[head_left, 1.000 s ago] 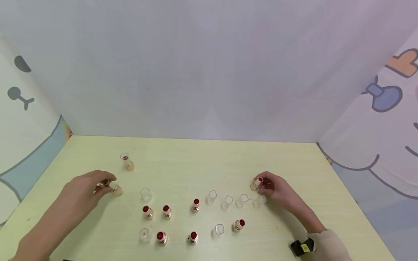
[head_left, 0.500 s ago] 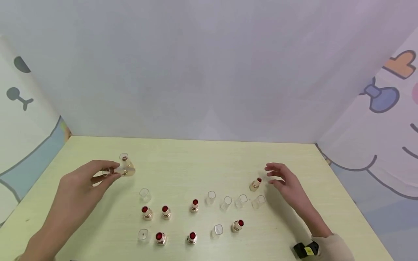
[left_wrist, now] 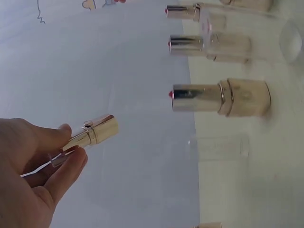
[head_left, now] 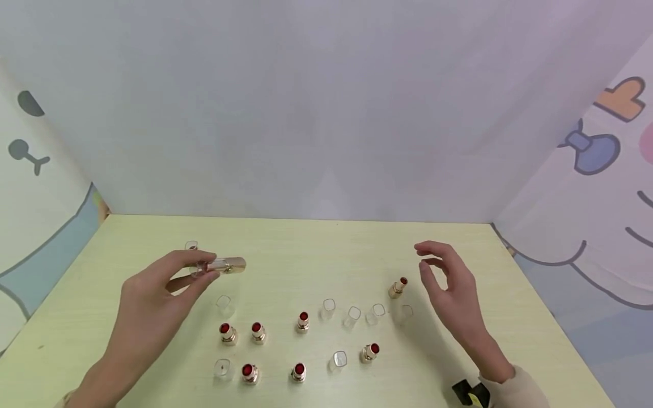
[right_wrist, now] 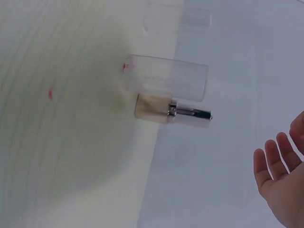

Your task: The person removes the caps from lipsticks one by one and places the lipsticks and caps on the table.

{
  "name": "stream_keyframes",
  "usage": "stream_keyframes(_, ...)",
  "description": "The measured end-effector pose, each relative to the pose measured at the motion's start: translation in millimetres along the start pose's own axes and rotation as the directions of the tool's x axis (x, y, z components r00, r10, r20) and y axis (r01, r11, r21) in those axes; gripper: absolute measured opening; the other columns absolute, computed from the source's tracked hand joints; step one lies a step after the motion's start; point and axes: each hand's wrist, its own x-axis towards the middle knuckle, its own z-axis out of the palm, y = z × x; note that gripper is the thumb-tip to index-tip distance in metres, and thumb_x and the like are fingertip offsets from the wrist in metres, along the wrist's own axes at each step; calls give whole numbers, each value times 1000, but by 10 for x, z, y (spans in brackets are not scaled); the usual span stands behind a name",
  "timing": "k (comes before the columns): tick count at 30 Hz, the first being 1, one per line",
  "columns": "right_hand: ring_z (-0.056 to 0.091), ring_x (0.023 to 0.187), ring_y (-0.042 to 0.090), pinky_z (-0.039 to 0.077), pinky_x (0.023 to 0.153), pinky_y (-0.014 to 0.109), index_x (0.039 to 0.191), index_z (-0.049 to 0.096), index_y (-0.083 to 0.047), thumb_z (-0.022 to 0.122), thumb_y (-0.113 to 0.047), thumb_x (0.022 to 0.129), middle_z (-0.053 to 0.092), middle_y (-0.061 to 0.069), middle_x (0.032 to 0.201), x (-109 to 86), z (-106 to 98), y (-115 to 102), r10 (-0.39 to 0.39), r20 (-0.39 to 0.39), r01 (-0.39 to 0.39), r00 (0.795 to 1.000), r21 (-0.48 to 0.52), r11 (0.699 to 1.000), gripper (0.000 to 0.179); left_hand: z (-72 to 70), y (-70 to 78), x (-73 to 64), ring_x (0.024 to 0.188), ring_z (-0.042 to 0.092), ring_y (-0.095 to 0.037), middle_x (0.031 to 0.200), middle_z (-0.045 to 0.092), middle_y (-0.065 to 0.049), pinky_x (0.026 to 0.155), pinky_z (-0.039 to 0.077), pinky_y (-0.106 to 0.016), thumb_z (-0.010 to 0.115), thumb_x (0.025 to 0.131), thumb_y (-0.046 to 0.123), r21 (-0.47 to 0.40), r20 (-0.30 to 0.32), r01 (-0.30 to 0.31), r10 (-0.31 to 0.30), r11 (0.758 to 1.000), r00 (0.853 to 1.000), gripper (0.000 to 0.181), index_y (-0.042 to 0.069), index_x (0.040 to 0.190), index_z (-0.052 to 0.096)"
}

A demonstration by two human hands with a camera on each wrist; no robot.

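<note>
In the head view my left hand (head_left: pixel 158 297) pinches a gold lipstick (head_left: pixel 232 264) by its clear cap end and holds it tilted sideways above the table. The left wrist view shows the same lipstick (left_wrist: pixel 103 129) between thumb and fingers, its gold base pointing outward. My right hand (head_left: pixel 451 286) hovers with relaxed, bent fingers and holds nothing. Nearest to it stand an uncapped lipstick (head_left: pixel 397 288) and a clear cap (head_left: pixel 405 314). Behind the left hand, a capped lipstick (head_left: pixel 191 245) is mostly hidden.
Several uncapped red lipsticks (head_left: pixel 258 333) stand across the front of the yellowish table (head_left: pixel 326 243). Clear caps (head_left: pixel 352 317) stand among them, one cap (head_left: pixel 223 369) at the front left. A pale curtain (head_left: pixel 326 113) closes off the back.
My left hand has lifted the capped lipstick off the table and carried it rightward. My right hand has let go of its lipstick, which now stands, and drawn slightly away.
</note>
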Motion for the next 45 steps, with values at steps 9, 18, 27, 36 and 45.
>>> stream_keyframes(9, 63, 118, 18, 49, 101, 16, 125, 65, 8, 65, -25, 105, 67, 20, 121, 73, 273, -411, -407, 3, 407, 913, -9, 913, 39, 195, 300, -17, 94, 70, -2, 106, 75, 1, 85, 63, -23, 82, 80, -14, -202, 91, 61, -43, 978, 995, 43, 12, 114, 76)
stream_keyframes(18, 63, 118, 25, 48, 110, 19, 123, 63, 10, 68, -21, 103, 64, 19, 123, 14, 600, -839, -536, 84, 528, 840, 102, 843, 37, 385, 583, -88, 96, 75, -8, 110, 74, 6, 85, 65, -29, 81, 88, -1, -369, 227, 161, -79, 915, 971, 34, 19, 114, 74)
stream_keyframes(27, 64, 115, 24, 52, 105, 22, 122, 62, 7, 72, -18, 100, 64, 18, 125, -5, 708, -957, -554, 146, 528, 820, 180, 830, 35, 590, 693, -137, 101, 72, -9, 110, 74, -1, 85, 65, -31, 80, 88, -3, -472, 198, 7, 98, 882, 975, 35, 13, 117, 72)
stream_keyframes(36, 65, 98, 12, 56, 91, 20, 121, 60, 4, 74, -11, 98, 64, 14, 123, -29, 733, -962, -525, 192, 481, 829, 234, 845, 30, 715, 675, -149, 102, 73, -13, 109, 73, -15, 85, 65, -33, 77, 81, -20, -614, 112, -130, 249, 778, 962, 44, 0, 120, 69)
stream_keyframes(45, 64, 95, 11, 56, 85, 17, 113, 61, 2, 73, -6, 98, 66, 9, 114, -33, 733, -982, -510, 198, 454, 837, 270, 849, 22, 737, 673, -171, 100, 73, -14, 109, 74, -13, 83, 65, -30, 79, 81, -18, -596, 89, -162, 265, 787, 960, 43, 1, 119, 70)
